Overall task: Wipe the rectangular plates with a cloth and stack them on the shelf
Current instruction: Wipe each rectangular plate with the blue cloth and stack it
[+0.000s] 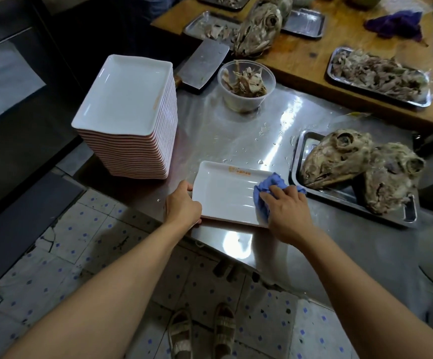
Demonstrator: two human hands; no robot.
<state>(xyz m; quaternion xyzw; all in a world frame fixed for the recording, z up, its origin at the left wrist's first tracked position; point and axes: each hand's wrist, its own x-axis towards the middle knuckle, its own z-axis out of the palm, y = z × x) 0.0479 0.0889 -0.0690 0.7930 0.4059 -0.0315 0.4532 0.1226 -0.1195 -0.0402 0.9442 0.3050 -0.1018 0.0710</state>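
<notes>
A white rectangular plate [225, 193] with an orange logo lies on the steel table near its front edge. My left hand [181, 207] grips the plate's left short edge. My right hand [286, 211] holds a bunched blue cloth [265, 189] and presses it onto the plate's right end. A tall stack of the same white plates [130, 117] stands on the table's left corner, behind and left of my left hand.
The steel table [236, 130] is wet. A steel tray [350, 200] with two cooked animal heads sits close to the right of the plate. Behind are a plastic tub of scraps [245, 85], a cleaver [205, 64] and a wooden board [308, 55] with meat trays.
</notes>
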